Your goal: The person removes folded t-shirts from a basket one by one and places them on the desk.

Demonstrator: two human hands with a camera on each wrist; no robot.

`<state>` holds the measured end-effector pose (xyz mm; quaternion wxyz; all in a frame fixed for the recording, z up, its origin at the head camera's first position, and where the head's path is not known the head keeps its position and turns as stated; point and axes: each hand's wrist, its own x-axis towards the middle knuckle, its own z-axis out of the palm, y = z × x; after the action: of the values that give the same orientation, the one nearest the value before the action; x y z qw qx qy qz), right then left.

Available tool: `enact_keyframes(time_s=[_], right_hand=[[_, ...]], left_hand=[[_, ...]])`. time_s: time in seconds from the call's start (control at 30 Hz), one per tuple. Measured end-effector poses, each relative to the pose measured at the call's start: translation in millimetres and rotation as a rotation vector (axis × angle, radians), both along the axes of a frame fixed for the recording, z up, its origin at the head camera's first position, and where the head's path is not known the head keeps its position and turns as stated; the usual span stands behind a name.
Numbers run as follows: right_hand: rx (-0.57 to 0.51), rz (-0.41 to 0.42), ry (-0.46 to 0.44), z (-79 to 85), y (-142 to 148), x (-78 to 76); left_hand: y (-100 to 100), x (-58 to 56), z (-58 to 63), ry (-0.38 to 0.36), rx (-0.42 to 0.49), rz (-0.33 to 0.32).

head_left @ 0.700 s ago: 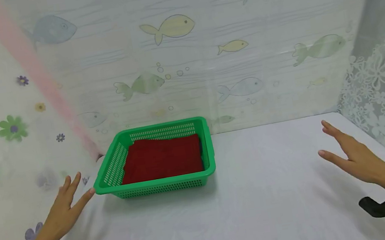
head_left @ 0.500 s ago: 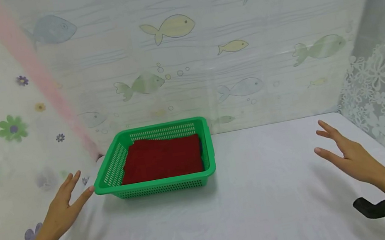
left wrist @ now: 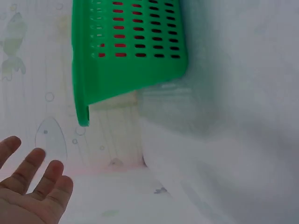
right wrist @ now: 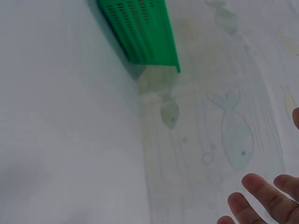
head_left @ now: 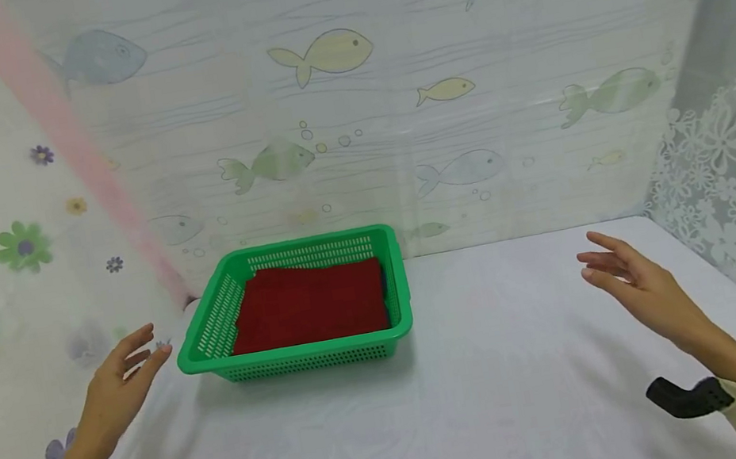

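White tablecloth (head_left: 511,399) under green basket (head_left: 302,360), fish-print curtain (head_left: 390,97) behind

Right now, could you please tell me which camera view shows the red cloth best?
The head view: the red cloth lies folded inside the green basket. The left wrist view shows only red through the slots; the right wrist view barely any.

light: bright, even | shadows: soft, under basket (head_left: 300,304) | wrist views: slightly blurred | edges: mild distortion
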<state>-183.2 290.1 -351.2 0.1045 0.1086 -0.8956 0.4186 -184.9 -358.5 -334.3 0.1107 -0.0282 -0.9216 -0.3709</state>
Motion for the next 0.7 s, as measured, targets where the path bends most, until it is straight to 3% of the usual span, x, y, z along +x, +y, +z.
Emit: enact_keyframes(time_s=[0.17,0.4,0.7], right_hand=[[-0.093,0.024,0.004,2.9,-9.7,-3.7],[-0.306,0.094,0.050,6.4,-27.8,-11.7],[-0.430,0.087,-0.038,17.1,-51.9,-20.2]], left_hand=[[-2.1,-3.4,-0.4,-0.025,0.048,-0.022],[-4.6,-6.5,-4.3,0.018,0.151,-0.074],[2.9,-16.2,0.6,-0.053,0.331,-0.106]])
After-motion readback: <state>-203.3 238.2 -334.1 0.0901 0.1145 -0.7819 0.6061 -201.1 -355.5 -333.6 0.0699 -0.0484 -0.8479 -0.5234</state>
